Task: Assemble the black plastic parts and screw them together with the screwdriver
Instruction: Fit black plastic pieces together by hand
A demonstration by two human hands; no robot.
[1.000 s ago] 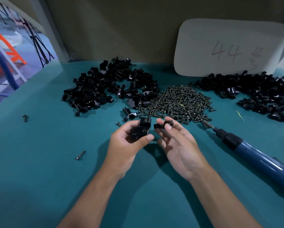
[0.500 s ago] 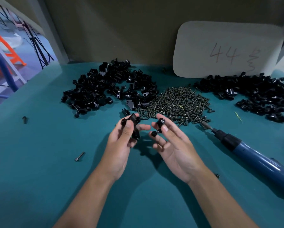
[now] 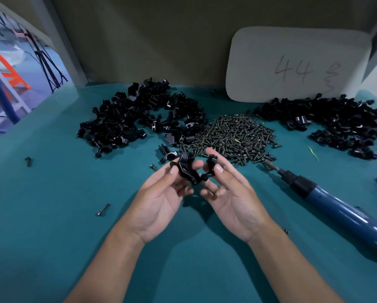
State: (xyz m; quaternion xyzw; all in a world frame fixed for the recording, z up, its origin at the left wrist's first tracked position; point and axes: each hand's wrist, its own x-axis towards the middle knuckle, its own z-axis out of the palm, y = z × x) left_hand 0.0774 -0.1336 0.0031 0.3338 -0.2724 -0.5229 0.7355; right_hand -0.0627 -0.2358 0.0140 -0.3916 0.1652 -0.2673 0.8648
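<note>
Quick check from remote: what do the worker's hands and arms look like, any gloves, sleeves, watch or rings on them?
Both are bare. The left hand and right hand wear no gloves, and no rings show on the visible fingers. Both forearms are uncovered to the frame's bottom edge: no sleeves, wristbands or watch in view. Fingernails are short and unpainted.

Dim, even overhead light, soft shadows, sharp centre, wide-angle bending at edges.

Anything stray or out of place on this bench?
Yes: loose screws lie apart from the screw pile, one left of the left hand, another farther left. A yellow scrap lies on the mat.
</note>
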